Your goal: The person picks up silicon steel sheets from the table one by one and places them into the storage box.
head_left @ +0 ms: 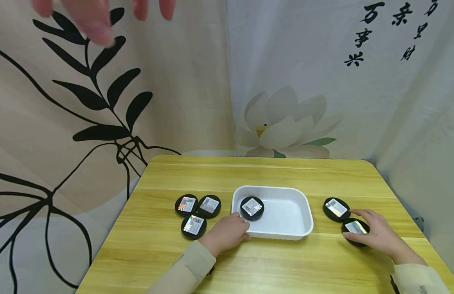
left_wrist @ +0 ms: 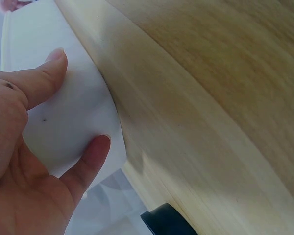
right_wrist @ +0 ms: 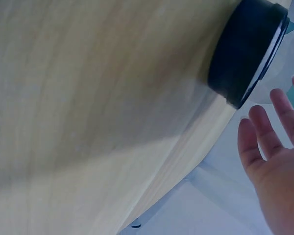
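My left hand [head_left: 228, 233] holds the near-left corner of a white rectangular tray [head_left: 285, 210]. The left wrist view shows its thumb [left_wrist: 49, 76] against the tray's outer wall. Inside the tray, at the left, lies a round black case [head_left: 252, 208] with a barcode label on top. Over on the right, my right hand [head_left: 379, 237] spreads thumb and fingers around a second black case [head_left: 355, 227] on the table. Another case [head_left: 336, 208] lies just beyond it, close to the fingertips. In the right wrist view, extended fingers [right_wrist: 264, 129] lie beside a black case [right_wrist: 247, 54].
Left of the tray, three more labelled black cases [head_left: 193, 225] sit in a cluster on the wooden table [head_left: 271, 267]. Patterned curtains [head_left: 197, 81] hang behind the table. Blurred fingers [head_left: 96, 24] of another hand reach in at the top left of the head view.
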Demonstrator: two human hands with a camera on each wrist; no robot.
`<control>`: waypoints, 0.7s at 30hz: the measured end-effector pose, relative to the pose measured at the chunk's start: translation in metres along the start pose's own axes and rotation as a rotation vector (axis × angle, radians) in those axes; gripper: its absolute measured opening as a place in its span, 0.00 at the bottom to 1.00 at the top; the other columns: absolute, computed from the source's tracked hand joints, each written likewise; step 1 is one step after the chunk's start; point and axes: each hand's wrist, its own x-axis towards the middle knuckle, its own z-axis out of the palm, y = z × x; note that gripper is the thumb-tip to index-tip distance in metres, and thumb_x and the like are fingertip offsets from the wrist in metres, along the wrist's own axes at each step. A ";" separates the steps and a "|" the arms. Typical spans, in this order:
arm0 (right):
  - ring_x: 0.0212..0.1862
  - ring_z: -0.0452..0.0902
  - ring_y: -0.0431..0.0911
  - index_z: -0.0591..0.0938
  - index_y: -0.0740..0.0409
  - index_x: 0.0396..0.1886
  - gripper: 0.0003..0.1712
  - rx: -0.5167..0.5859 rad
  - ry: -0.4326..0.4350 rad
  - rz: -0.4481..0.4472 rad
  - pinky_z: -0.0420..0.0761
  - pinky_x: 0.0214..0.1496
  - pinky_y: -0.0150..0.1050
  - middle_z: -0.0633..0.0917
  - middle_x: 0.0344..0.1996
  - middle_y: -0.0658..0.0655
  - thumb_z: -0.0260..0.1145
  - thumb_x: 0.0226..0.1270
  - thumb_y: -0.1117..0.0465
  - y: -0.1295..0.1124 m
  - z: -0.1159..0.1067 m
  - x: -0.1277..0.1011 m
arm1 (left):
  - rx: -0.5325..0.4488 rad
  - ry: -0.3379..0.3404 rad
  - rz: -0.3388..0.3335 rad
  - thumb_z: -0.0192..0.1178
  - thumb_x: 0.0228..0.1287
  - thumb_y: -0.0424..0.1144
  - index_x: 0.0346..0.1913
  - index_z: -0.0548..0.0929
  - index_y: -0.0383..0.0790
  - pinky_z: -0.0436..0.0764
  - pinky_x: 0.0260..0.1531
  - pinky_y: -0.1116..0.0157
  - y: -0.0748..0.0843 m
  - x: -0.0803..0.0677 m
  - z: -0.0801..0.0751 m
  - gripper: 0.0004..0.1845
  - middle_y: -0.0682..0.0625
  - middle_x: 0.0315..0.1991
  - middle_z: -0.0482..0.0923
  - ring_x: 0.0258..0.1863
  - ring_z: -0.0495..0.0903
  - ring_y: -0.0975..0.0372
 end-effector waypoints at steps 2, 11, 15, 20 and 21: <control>0.62 0.61 0.78 0.70 0.65 0.68 0.50 -0.004 -0.001 0.004 0.65 0.54 0.74 0.70 0.64 0.77 0.78 0.54 0.42 0.002 0.000 -0.001 | 0.005 0.001 0.000 0.64 0.67 0.54 0.32 0.80 0.50 0.77 0.35 0.68 0.000 0.000 0.000 0.13 0.59 0.34 0.83 0.35 0.75 0.64; 0.59 0.64 0.77 0.70 0.67 0.67 0.52 -0.034 0.006 0.024 0.67 0.53 0.73 0.72 0.61 0.79 0.79 0.51 0.41 0.008 0.003 -0.007 | -0.006 -0.005 -0.008 0.64 0.67 0.54 0.31 0.80 0.50 0.76 0.35 0.68 0.001 0.000 -0.002 0.13 0.59 0.34 0.83 0.36 0.75 0.64; 0.59 0.66 0.76 0.70 0.67 0.67 0.53 -0.045 0.013 0.029 0.68 0.53 0.73 0.72 0.60 0.80 0.80 0.49 0.41 0.013 0.005 -0.009 | -0.007 0.000 -0.008 0.65 0.66 0.53 0.31 0.80 0.50 0.76 0.35 0.68 0.001 0.000 -0.003 0.13 0.59 0.34 0.83 0.36 0.75 0.64; 0.58 0.66 0.76 0.69 0.67 0.67 0.55 -0.048 0.016 0.032 0.68 0.52 0.73 0.71 0.60 0.81 0.81 0.47 0.41 0.020 0.009 -0.010 | 0.007 0.005 0.001 0.65 0.66 0.53 0.30 0.80 0.50 0.76 0.35 0.68 0.000 0.001 -0.001 0.13 0.59 0.34 0.83 0.35 0.75 0.63; 0.58 0.66 0.76 0.69 0.67 0.68 0.55 -0.049 0.011 0.037 0.68 0.52 0.73 0.71 0.60 0.81 0.81 0.47 0.41 0.021 0.010 -0.011 | 0.007 0.006 0.002 0.65 0.66 0.53 0.30 0.79 0.50 0.76 0.35 0.68 0.000 0.001 -0.001 0.13 0.59 0.33 0.83 0.35 0.75 0.64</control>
